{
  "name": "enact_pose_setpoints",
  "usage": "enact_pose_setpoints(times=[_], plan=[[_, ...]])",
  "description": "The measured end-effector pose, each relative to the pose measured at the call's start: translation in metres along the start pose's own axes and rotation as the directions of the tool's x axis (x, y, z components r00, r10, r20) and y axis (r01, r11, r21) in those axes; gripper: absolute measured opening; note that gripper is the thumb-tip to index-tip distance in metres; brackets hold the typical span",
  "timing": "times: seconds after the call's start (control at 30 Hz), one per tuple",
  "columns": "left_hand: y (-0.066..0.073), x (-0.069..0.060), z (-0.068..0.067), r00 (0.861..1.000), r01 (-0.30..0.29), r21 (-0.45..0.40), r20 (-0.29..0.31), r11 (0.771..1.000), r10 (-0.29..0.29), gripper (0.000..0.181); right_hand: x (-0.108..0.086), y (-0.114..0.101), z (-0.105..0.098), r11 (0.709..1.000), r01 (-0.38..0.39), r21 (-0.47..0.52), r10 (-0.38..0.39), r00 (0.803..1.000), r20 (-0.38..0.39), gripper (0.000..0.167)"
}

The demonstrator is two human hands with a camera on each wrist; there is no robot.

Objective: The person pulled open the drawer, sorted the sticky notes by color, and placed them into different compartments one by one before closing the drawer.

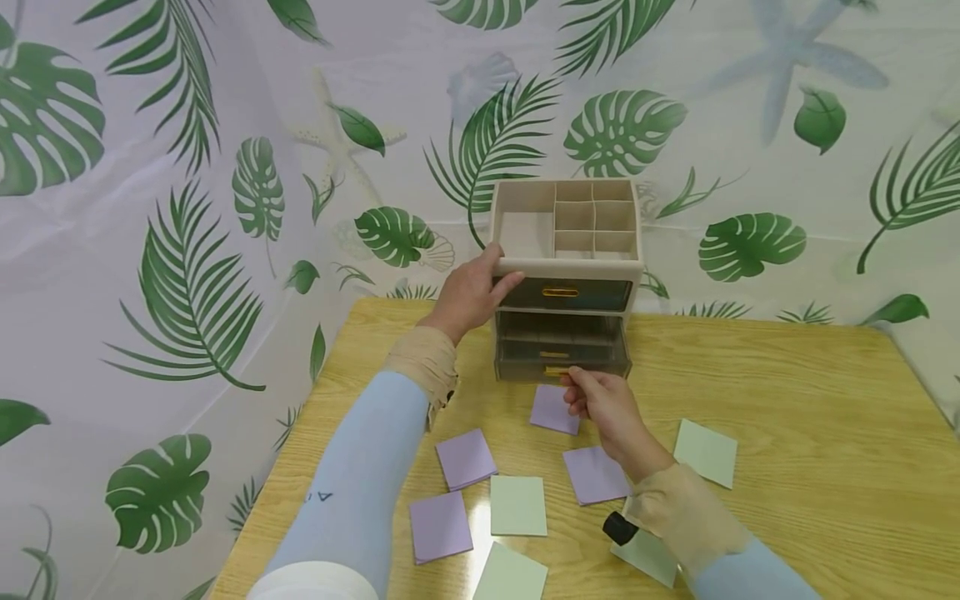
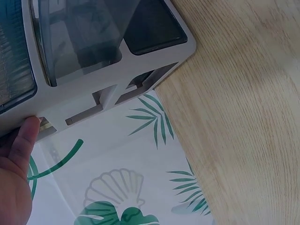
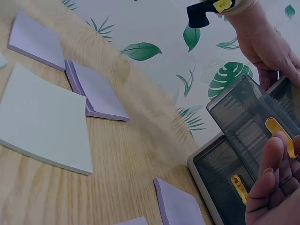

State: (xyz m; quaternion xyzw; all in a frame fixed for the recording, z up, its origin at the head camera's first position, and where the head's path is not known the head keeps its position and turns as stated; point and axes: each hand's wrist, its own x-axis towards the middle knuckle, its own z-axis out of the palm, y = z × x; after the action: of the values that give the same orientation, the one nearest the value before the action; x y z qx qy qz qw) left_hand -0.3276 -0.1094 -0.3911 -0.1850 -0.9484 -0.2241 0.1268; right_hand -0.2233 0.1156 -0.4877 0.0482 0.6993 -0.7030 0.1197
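A beige desktop organizer with dark see-through drawers stands at the back of the table. My left hand holds its upper left corner; in the left wrist view the left fingers lie against its side. My right hand pinches the yellow handle of a pulled-out drawer. In the right wrist view, that drawer sticks out above another drawer that is in the frame, and the right hand is at its handle.
Purple note pads and pale green pads lie spread on the wooden table before the organizer, some under my right forearm. A leaf-patterned cloth hangs behind and to the left.
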Motion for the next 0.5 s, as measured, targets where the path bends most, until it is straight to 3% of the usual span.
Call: enact_pose_setpoints(times=[0.5], plan=[[0.001, 0.0, -0.002, 1.0, -0.001, -0.016, 0.012, 1.0, 0.002, 0.036, -0.02, 0.008, 0.002, 0.999, -0.033, 0.023, 0.031, 0.998, 0.051, 0.034]])
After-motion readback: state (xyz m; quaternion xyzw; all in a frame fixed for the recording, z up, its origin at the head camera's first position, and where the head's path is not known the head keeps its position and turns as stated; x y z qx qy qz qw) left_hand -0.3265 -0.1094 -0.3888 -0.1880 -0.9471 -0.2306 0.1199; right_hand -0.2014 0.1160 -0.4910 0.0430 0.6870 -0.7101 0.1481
